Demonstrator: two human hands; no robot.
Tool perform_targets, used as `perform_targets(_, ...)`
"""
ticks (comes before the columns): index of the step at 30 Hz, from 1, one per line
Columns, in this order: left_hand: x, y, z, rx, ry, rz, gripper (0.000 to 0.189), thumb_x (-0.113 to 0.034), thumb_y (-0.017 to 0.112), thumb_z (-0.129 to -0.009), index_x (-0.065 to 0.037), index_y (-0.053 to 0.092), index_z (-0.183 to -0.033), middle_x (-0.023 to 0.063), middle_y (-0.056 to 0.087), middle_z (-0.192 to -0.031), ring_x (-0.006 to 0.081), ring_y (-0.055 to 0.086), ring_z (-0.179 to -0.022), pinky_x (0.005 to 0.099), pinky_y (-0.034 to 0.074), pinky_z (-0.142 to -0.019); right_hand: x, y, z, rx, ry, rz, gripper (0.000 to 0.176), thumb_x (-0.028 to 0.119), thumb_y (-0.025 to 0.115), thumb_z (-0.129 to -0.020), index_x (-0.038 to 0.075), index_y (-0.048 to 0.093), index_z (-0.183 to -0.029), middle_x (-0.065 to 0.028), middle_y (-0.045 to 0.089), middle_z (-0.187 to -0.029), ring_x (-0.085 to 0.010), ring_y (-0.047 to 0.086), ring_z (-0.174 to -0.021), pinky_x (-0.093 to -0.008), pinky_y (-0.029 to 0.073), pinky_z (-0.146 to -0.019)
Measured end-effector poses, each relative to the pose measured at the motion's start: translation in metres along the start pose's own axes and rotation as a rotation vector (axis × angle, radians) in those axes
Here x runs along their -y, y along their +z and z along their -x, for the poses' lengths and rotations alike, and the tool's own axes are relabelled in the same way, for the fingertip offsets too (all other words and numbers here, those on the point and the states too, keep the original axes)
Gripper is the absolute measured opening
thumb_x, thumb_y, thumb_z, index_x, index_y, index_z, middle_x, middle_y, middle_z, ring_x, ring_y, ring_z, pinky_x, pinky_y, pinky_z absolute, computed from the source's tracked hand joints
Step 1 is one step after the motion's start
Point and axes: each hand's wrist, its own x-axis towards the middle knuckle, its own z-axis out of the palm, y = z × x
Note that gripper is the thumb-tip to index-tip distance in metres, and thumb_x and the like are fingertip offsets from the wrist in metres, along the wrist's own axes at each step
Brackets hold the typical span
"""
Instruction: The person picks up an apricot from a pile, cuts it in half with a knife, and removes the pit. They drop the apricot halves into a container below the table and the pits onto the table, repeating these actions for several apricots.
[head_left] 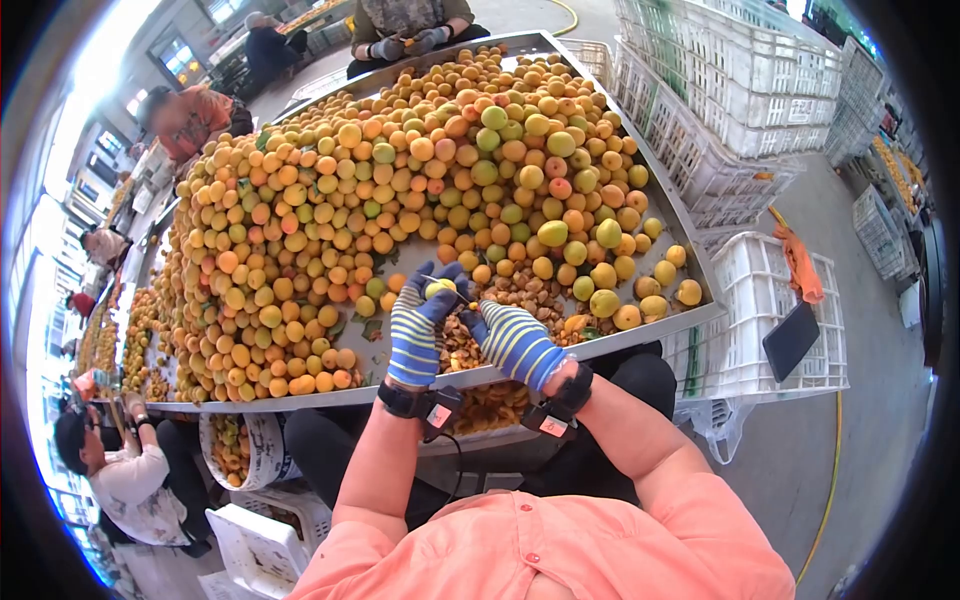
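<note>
Coral shirt (540,550) fills the bottom, nearest the lens; both forearms reach forward to the near edge of the metal tray (650,331). Left hand (416,330), striped glove, has its fingers closed around one yellow-green fruit (440,288), held over the near part of the tray. Right hand (515,338), same glove, is just beside it, fingers bent toward the fruit; can't tell if it grips anything. Brown pieces (525,292) lie just past and under the hands. Fruit heap (300,225) covers most of the tray, looser at right. White bucket (268,440) below the near edge, left. Right side: white crate (730,290) with orange cloth (797,265) and dark slab (791,342). Gloved co-worker (405,40) at the far edge.
</note>
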Motion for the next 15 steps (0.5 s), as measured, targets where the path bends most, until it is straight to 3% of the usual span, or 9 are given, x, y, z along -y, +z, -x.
perform_targets(1, -0.001, 0.003, 0.001, 0.001, 0.042, -0.022, 0.045, -0.014, 0.059, -0.088, 0.006, 0.042, -0.125, 0.0217, 0.055, -0.118, 0.0289, 0.056, -0.109, 0.0381, 0.049, -0.091, 0.002, -0.001, -0.001, 0.004, 0.003, 0.003, 0.031, 0.029, 0.052, -0.091, -0.002, 0.056, -0.092, -0.0219, 0.06, -0.065, -0.038, 0.06, -0.065, -0.0467, 0.046, -0.057)
perform_targets(4, 0.002, -0.006, 0.004, 0.002, -0.184, 0.411, 0.049, -0.027, 0.055, -0.092, 0.008, 0.043, -0.124, 0.0221, 0.053, -0.122, 0.0305, 0.054, -0.112, 0.0386, 0.047, -0.095, 0.008, -0.005, -0.003, -0.002, 0.0, 0.025, 0.031, 0.029, 0.052, -0.091, -0.001, 0.056, -0.093, -0.0216, 0.06, -0.066, -0.038, 0.06, -0.065, -0.0465, 0.046, -0.057)
perform_targets(5, 0.007, -0.013, 0.003, 0.037, -0.289, 0.56, 0.056, -0.038, 0.05, -0.093, 0.008, 0.044, -0.122, 0.0217, 0.052, -0.125, 0.0323, 0.052, -0.115, 0.0386, 0.044, -0.098, 0.007, -0.004, -0.002, -0.015, -0.007, 0.041, 0.031, 0.029, 0.052, -0.09, -0.001, 0.056, -0.093, -0.0213, 0.06, -0.065, -0.0379, 0.06, -0.065, -0.0465, 0.046, -0.056)
perform_targets(9, 0.004, 0.0, 0.005, -0.06, -0.389, 0.617, 0.053, -0.038, 0.051, -0.092, 0.007, 0.047, -0.119, 0.0205, 0.057, -0.118, 0.0316, 0.055, -0.111, 0.039, 0.046, -0.095, 0.005, -0.001, 0.001, 0.012, -0.043, 0.124, 0.028, 0.028, 0.052, -0.09, 0.001, 0.056, -0.097, -0.0205, 0.059, -0.063, -0.0376, 0.06, -0.062, -0.0464, 0.046, -0.055)
perform_targets(12, 0.012, -0.012, 0.004, -0.006, -0.303, 0.476, 0.048, -0.033, 0.052, -0.093, 0.008, 0.047, -0.119, 0.0198, 0.059, -0.114, 0.0304, 0.056, -0.108, 0.0388, 0.046, -0.095, 0.009, 0.0, 0.003, 0.002, -0.066, 0.113, 0.027, 0.028, 0.053, -0.09, 0.002, 0.058, -0.097, -0.02, 0.059, -0.062, -0.0372, 0.06, -0.06, -0.0467, 0.046, -0.055)
perform_targets(13, 0.012, -0.01, 0.004, 0.004, -0.262, 0.469, 0.038, -0.023, 0.054, -0.092, 0.007, 0.048, -0.116, 0.0191, 0.061, -0.109, 0.0291, 0.06, -0.103, 0.0369, 0.049, -0.092, 0.009, -0.001, 0.002, 0.006, -0.066, 0.11, 0.027, 0.028, 0.053, -0.09, 0.002, 0.058, -0.097, -0.02, 0.059, -0.062, -0.0371, 0.06, -0.06, -0.0467, 0.046, -0.055)
perform_targets(15, 0.009, -0.004, 0.007, -0.016, -0.135, 0.224, 0.036, -0.021, 0.056, -0.091, 0.006, 0.05, -0.114, 0.0195, 0.061, -0.108, 0.0294, 0.061, -0.101, 0.038, 0.05, -0.09, 0.013, -0.007, 0.003, 0.07, -0.018, 0.116, 0.028, 0.028, 0.052, -0.09, 0.002, 0.057, -0.099, -0.0196, 0.062, -0.068, -0.036, 0.062, -0.066, -0.0456, 0.048, -0.059)
